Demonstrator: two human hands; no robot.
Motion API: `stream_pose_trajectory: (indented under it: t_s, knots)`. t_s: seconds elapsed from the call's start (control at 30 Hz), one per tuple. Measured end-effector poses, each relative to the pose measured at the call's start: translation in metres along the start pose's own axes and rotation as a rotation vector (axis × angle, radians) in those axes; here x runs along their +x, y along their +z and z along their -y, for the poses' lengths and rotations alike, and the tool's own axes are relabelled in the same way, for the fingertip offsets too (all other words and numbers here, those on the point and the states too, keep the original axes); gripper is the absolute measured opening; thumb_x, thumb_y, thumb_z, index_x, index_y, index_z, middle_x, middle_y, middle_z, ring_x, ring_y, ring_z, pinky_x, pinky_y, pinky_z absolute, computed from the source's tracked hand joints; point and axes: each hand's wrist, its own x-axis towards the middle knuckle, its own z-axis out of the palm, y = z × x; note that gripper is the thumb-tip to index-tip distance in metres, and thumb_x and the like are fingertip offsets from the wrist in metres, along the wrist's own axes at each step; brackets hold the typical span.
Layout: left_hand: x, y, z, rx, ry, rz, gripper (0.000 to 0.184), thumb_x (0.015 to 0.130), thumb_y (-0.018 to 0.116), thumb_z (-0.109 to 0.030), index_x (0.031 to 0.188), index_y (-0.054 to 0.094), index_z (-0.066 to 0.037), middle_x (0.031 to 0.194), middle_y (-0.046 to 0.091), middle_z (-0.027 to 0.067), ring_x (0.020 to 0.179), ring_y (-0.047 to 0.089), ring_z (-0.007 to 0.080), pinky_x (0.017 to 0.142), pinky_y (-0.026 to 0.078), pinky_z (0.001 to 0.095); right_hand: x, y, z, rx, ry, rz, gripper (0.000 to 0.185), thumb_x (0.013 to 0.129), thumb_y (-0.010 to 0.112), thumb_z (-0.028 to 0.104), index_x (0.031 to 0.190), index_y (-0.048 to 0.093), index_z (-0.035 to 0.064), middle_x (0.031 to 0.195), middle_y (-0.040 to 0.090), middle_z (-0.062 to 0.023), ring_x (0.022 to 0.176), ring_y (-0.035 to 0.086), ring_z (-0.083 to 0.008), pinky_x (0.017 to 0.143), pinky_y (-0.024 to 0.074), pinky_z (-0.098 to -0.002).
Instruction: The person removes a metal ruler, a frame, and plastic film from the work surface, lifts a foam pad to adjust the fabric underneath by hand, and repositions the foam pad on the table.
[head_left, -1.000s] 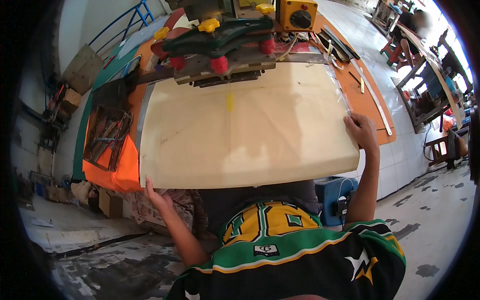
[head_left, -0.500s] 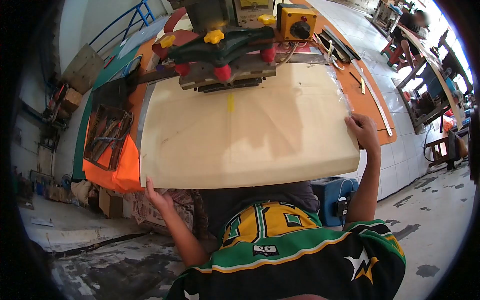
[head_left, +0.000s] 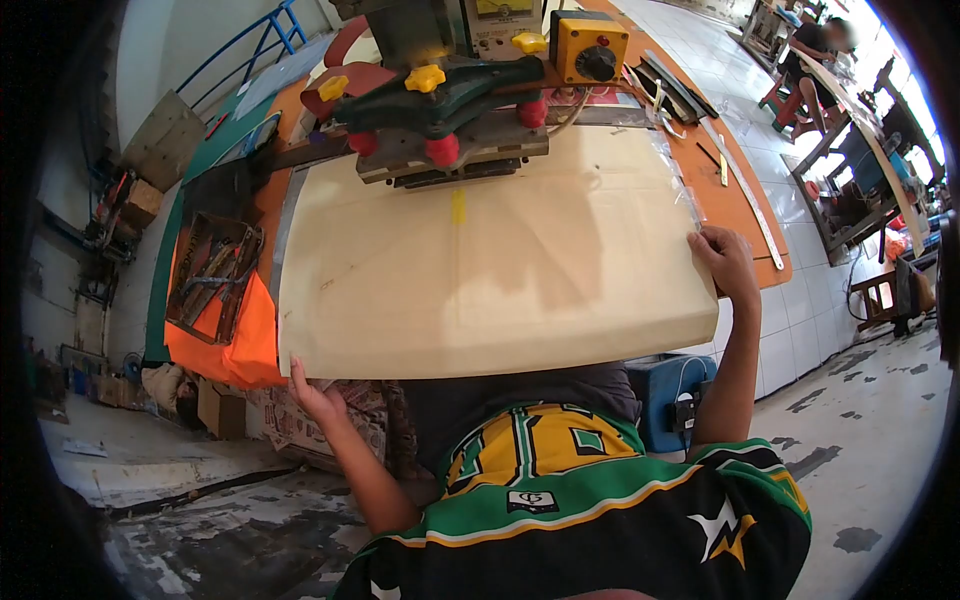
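A large cream sheet lies across the table, its front edge bending down towards my lap. A short yellow tape strip marks its upper middle. My left hand pinches the sheet's near left corner, thumb showing at the edge and the other fingers partly hidden. At the right edge, my right hand grips the sheet with curled fingers, thumb on top. Above the sheet's far side hangs a press head with yellow knobs and red spacers; both hands are well apart from it.
A tray of tools rests on orange cloth at the left. A yellow control box sits beside the press. A steel ruler lies on the orange tabletop. Another person sits at a far-right bench.
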Motion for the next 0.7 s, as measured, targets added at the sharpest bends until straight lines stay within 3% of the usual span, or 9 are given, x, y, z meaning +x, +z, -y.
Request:
stream_pose_trajectory:
  t_s: [0.3,0.4,0.7]
  knots:
    - [-0.0053,0.0076,-0.0024,0.0,0.017,0.018,0.048,0.102,0.062,-0.027,0.136,0.058,0.006,0.131,0.065,0.015,0.117,0.064,0.0265,0.099,0.051,0.0407,-0.0009,-0.0002,-0.0009,0.0,-0.032,-0.01,0.04,0.092,0.068,0.034,0.082,0.069,-0.004,0.065,0.064,-0.0152,0.058,0.062,-0.026,0.06,0.047,-0.041]
    - [-0.0025,0.0015,0.0003,0.057,0.028,0.022,0.047,0.102,0.062,-0.033,0.131,0.061,0.003,0.125,0.066,0.0127,0.114,0.064,0.0262,0.096,0.051,0.0406,-0.0022,0.0018,-0.0023,0.009,-0.04,-0.043,0.04,0.092,0.068,0.034,0.081,0.068,-0.0035,0.064,0.062,-0.0142,0.056,0.059,-0.0246,0.058,0.0456,-0.0404]
    - [-0.0049,0.0056,-0.0021,0.086,-0.036,-0.077,0.05,0.103,0.061,-0.037,0.133,0.059,0.003,0.128,0.064,0.0152,0.113,0.063,0.0275,0.093,0.052,0.042,-0.0024,0.0009,-0.0033,0.022,-0.02,-0.051,0.039,0.093,0.069,0.035,0.08,0.067,-0.0022,0.063,0.06,-0.0139,0.056,0.058,-0.0232,0.058,0.0448,-0.0388]
